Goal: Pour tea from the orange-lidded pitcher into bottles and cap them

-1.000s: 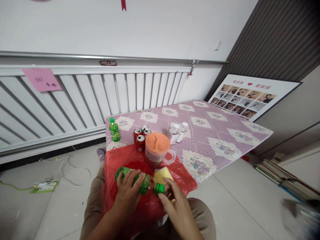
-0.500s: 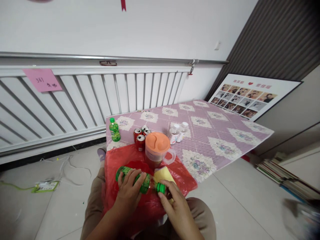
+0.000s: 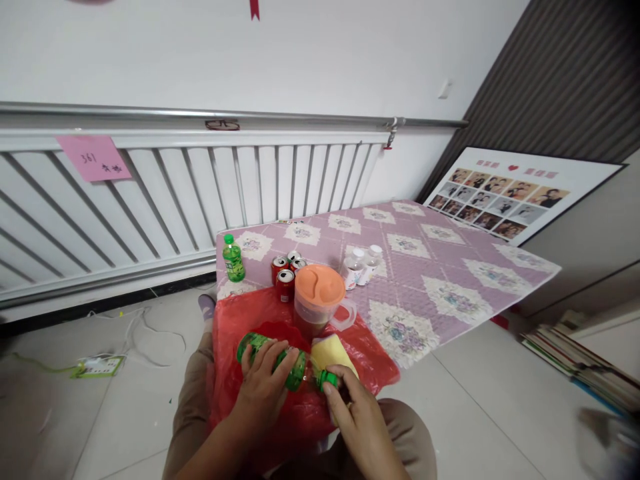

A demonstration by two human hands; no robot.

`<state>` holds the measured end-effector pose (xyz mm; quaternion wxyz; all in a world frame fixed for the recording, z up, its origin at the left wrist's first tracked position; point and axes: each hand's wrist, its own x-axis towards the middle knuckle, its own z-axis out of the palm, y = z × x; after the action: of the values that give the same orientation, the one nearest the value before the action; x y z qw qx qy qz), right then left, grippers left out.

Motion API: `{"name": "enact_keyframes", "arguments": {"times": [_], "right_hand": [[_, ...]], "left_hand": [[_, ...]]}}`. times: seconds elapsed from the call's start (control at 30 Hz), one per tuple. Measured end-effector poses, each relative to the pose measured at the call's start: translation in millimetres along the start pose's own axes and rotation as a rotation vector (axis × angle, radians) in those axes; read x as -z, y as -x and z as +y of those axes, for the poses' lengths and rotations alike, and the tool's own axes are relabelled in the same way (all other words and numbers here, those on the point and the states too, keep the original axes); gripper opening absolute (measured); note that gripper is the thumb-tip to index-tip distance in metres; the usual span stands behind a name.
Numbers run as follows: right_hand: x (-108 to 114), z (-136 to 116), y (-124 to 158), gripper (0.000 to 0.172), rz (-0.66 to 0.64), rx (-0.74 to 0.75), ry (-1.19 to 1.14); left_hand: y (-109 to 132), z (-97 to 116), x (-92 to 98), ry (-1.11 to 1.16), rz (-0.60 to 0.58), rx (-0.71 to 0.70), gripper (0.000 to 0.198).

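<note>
A green-labelled bottle [image 3: 297, 371] lies on its side over a red basin [image 3: 273, 328] at the table's near edge, its neck pointing right. My left hand [image 3: 267, 383] is wrapped over the bottle's body. The fingers of my right hand [image 3: 350, 400] pinch the green cap [image 3: 327, 380] at the neck end. Just behind that hand is a yellow sponge [image 3: 330, 353]. A clear pitcher [image 3: 313, 317] with an orange lid [image 3: 320, 285] stands behind the bottle on a red plastic sheet [image 3: 235, 307].
Several red cans [image 3: 285, 285] stand left of the pitcher, and two white-labelled bottles [image 3: 353, 270] behind it to the right. Another green bottle [image 3: 233, 259] is at the table's left edge. A radiator [image 3: 250, 180] lines the wall. A power strip [image 3: 100, 366] lies on the floor.
The view has shifted slightly, moving the whole scene a little right in the picture. Both hands keep their hold on the bottle and cap, with the right fingers slightly changed in pose.
</note>
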<state>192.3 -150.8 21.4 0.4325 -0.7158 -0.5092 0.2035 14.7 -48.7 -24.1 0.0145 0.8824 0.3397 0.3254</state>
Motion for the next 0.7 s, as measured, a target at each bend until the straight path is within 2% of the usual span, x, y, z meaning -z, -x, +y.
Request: {"name": "enact_keyframes", "arguments": {"times": [0.17, 0.4, 0.7], "right_hand": [[-2.4, 4.9, 0.0, 0.027, 0.001, 0.056, 0.010], [-2.5, 5.1, -2.0, 0.023, 0.015, 0.214, 0.014], [-6.2, 10.2, -0.4, 0.026, 0.015, 0.186, -0.016]], "left_hand": [[0.5, -1.6, -1.2, 0.029, -0.003, 0.019, 0.059], [4.1, -5.0, -4.3, 0.037, -0.036, 0.023, 0.061], [5.9, -4.9, -8.4, 0.054, -0.006, 0.038, 0.060]]}}
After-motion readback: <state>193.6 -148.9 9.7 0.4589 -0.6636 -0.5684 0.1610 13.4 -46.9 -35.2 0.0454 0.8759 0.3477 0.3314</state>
